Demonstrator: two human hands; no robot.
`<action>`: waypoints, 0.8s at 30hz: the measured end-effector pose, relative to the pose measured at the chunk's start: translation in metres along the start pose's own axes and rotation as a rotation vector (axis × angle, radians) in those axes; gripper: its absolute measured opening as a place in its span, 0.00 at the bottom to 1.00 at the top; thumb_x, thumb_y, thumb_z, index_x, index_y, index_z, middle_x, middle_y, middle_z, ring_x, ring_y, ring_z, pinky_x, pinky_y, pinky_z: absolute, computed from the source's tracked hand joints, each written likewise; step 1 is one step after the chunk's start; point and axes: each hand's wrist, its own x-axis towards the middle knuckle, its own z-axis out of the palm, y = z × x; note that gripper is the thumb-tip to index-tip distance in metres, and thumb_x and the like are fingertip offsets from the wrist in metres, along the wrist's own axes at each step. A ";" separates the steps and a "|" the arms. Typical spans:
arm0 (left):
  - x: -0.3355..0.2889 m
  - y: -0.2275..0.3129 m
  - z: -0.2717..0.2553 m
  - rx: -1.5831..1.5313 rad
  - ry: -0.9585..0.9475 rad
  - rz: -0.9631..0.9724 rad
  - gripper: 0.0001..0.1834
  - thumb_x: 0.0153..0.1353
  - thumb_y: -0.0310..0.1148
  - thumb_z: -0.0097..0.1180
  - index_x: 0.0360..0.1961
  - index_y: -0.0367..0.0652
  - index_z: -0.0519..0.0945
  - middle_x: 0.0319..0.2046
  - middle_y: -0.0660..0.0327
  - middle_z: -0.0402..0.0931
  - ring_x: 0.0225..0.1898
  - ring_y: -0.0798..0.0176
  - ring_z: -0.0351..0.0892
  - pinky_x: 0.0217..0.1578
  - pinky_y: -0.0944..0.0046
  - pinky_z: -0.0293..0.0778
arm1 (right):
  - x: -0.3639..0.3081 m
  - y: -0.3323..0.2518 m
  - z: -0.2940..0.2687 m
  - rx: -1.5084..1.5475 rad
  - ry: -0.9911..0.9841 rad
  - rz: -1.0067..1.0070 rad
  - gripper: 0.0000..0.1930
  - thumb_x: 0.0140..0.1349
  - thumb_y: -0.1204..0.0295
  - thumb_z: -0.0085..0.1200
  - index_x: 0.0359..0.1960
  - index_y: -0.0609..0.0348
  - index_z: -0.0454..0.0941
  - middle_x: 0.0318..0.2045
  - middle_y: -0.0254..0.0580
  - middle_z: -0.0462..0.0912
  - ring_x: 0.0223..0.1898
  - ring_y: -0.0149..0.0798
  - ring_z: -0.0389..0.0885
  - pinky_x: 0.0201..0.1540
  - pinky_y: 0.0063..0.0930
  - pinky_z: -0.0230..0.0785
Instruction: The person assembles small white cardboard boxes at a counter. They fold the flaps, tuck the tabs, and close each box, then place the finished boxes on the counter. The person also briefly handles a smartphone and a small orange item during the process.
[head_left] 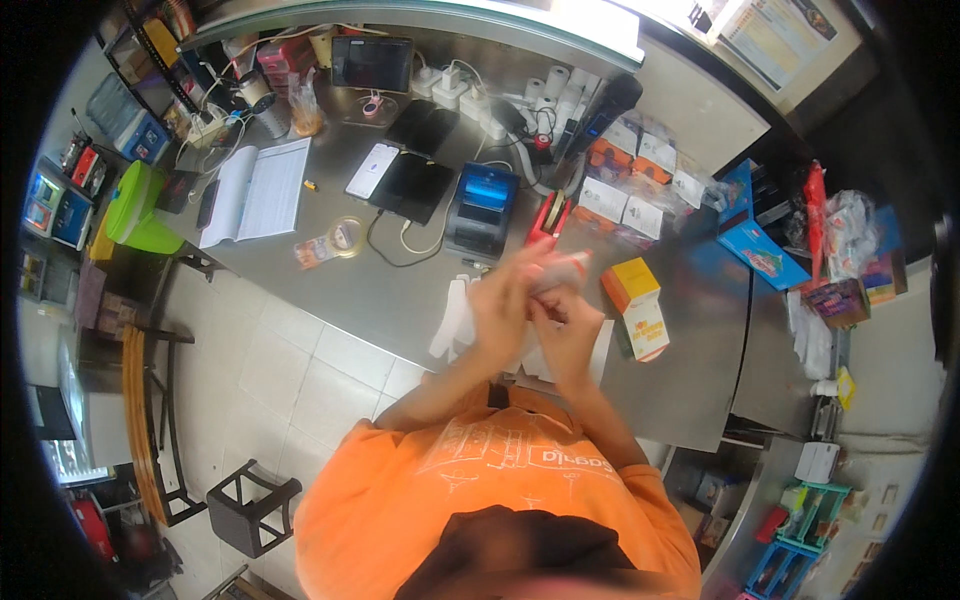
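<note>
A small white and red packet [563, 268] is held up over the near part of the metal counter. My left hand [500, 308] is closed round its left side. Just below it, my right hand [568, 338] has its fingers pinched at the packet's lower end; what lies between those fingertips is hidden. Under my hands lie white paper pieces [455, 312], partly covered by my arms. To the right of my right hand, a yellow, orange and white carton [640, 318] lies on the counter.
Behind my hands stand a blue and black printer [482, 208] and a red tape dispenser [548, 220]. Tablets [415, 187], a white phone [371, 170] and an open notebook [262, 190] spread leftward. Wrapped packs [625, 190] sit at the back right. A black stool [252, 505] stands lower left.
</note>
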 end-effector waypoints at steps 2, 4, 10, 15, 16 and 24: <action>0.016 -0.014 -0.024 0.383 0.256 0.260 0.10 0.67 0.27 0.51 0.42 0.33 0.82 0.35 0.54 0.84 0.30 0.65 0.80 0.31 0.67 0.74 | -0.016 0.020 0.015 -0.091 0.189 -0.276 0.04 0.59 0.82 0.58 0.35 0.67 0.77 0.26 0.44 0.81 0.27 0.35 0.80 0.31 0.27 0.72; 0.026 -0.018 -0.058 0.522 0.573 0.092 0.11 0.68 0.28 0.50 0.33 0.34 0.82 0.24 0.59 0.80 0.21 0.70 0.71 0.22 0.67 0.66 | -0.031 0.048 0.029 -0.108 0.223 -0.261 0.08 0.60 0.80 0.59 0.40 0.66 0.76 0.31 0.47 0.80 0.32 0.41 0.80 0.36 0.30 0.73; 0.021 -0.010 -0.140 0.758 0.792 0.102 0.17 0.69 0.34 0.52 0.27 0.32 0.81 0.16 0.66 0.73 0.20 0.77 0.64 0.21 0.70 0.60 | -0.070 0.127 0.093 -0.529 -0.182 0.321 0.52 0.48 0.53 0.70 0.69 0.61 0.52 0.59 0.63 0.64 0.62 0.63 0.59 0.65 0.53 0.51; 0.001 0.009 -0.172 0.841 0.965 0.196 0.20 0.65 0.28 0.52 0.14 0.37 0.71 0.09 0.67 0.62 0.15 0.75 0.55 0.17 0.68 0.52 | -0.079 0.143 0.111 -0.576 -0.099 0.361 0.52 0.44 0.63 0.72 0.69 0.63 0.52 0.59 0.62 0.64 0.62 0.62 0.59 0.66 0.53 0.50; -0.003 0.013 -0.179 0.897 0.952 0.228 0.20 0.66 0.28 0.52 0.14 0.37 0.70 0.10 0.67 0.62 0.15 0.75 0.55 0.17 0.69 0.52 | -0.078 0.143 0.107 -0.545 -0.066 0.325 0.52 0.43 0.65 0.72 0.69 0.62 0.52 0.59 0.63 0.64 0.62 0.62 0.59 0.66 0.53 0.50; -0.042 0.058 -0.218 1.171 0.998 0.251 0.21 0.67 0.29 0.50 0.15 0.37 0.69 0.10 0.66 0.62 0.16 0.75 0.55 0.17 0.68 0.51 | -0.073 0.143 0.091 -0.445 -0.056 0.285 0.51 0.42 0.73 0.70 0.69 0.62 0.52 0.63 0.61 0.62 0.65 0.61 0.59 0.69 0.53 0.49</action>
